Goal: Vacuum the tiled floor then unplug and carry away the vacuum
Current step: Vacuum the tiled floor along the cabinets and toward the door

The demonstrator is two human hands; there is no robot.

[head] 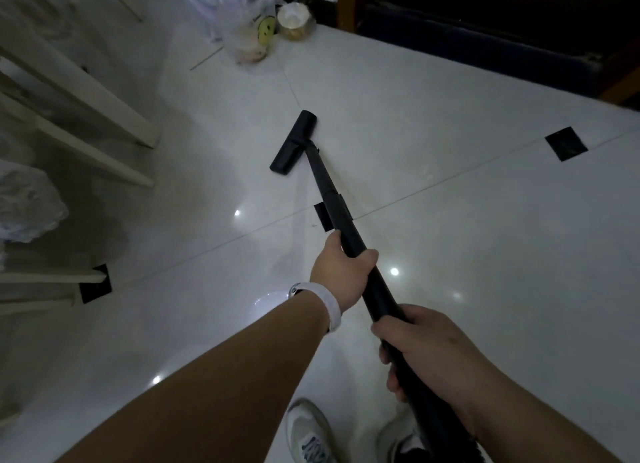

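Glossy white tiles with small black diamond insets spread out dimly lit. At far left stand pale chair legs; further back, a plastic bag with cups. Mid-floor, the black vacuum floor head lies flat on the tiles. The left hand wraps the wand; the right hand clasps it lower down.

Both hands gripping vacuum wand, tiled floor

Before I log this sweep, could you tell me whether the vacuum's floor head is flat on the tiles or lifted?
Flat: the floor head lies on the tiled floor with no gap showing beneath it.
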